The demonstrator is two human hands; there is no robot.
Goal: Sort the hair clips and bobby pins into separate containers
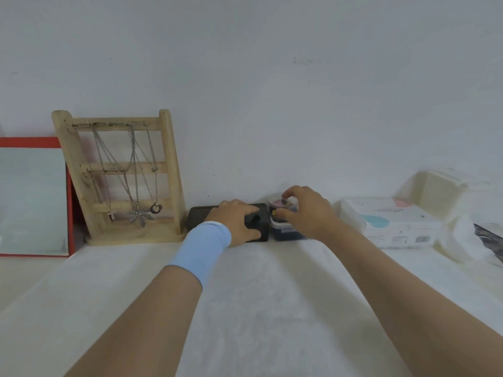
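Our left hand [236, 221] grips the black box [201, 216] and hides its middle. Our right hand [307, 210] covers most of the dark blue container [285, 233]. We cannot name the small yellow thing [274, 212] at its fingertips. The left edge cuts the red-framed mirror [32, 142]. The print on the tissue pack [394, 224] is blurred.

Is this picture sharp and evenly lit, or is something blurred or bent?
Head view: soft even light; the wide lens bends the table; the left hand gripping the black box is clear, but small things under the right hand, in the blue box, blur.
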